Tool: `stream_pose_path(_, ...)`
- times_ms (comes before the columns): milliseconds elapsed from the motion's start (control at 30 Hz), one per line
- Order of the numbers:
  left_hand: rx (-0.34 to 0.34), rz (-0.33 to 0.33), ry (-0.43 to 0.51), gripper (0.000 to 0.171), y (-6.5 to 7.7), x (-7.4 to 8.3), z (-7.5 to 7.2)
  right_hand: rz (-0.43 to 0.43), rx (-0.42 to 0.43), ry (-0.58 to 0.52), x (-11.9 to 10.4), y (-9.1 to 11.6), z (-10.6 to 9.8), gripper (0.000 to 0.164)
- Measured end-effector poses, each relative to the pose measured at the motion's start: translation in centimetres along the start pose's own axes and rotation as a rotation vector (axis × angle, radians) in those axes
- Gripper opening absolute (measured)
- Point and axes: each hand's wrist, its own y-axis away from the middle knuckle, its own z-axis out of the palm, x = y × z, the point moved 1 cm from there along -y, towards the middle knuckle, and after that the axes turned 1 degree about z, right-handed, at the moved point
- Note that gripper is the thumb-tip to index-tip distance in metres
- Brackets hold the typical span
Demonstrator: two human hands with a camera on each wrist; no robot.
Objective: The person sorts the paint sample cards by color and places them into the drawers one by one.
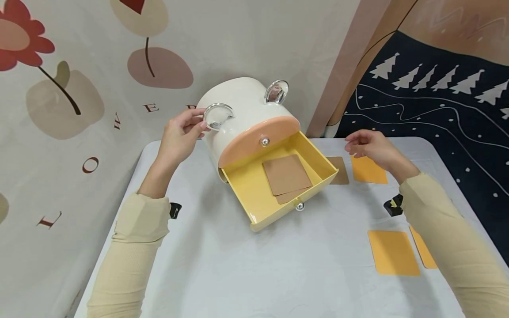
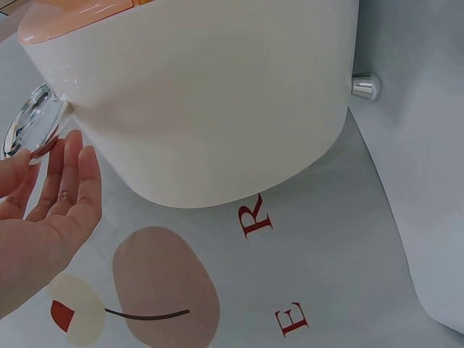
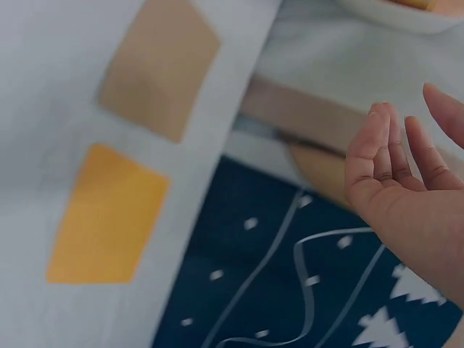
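At the left, your left hand [image 1: 180, 134] pinches the rim of a glossy chrome ear [image 1: 218, 117] between thumb and forefinger, its other fingers nearly straight. That ear rises from a smooth, rounded cream box [image 1: 240, 95], standing slantwise on the table; a second chrome ear [image 1: 276, 92] is farther right. Below its peach panel [image 1: 244, 143], a shiny yellow drawer [image 1: 244, 185] juts out, holding overlapping matte brown cards [image 1: 286, 174]. Your right hand [image 1: 375, 150] holds nothing, its fingers loosely bent and its thumb apart.

Around you, a pale backdrop [image 1: 238, 35] printed with flowers and red letters stands behind a white-covered table [image 1: 222, 274]; rightward hangs a navy cloth [image 1: 417, 110] with white trees.

Right of the drawer, which partly hides it from your head view, lies a brown card [image 1: 339, 171], then an orange card [image 1: 370, 173] beneath your right hand. Nearer you are two more orange cards [image 1: 393, 251], one partly covered by your right sleeve [image 1: 449, 238].
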Motion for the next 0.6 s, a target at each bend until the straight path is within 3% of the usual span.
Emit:
stream_pose_path(333,0.011,0.007,-0.002,0.030,-0.1,-0.1,0.1,0.134,-0.019,0.005,5.5,-1.0,1.4,0.042)
stream_pose_path(600,0.012,0.013,-0.017,0.030,-0.1,-0.1,0.1,0.167,-0.026,-0.002,7.7,-1.6,2.8,0.044)
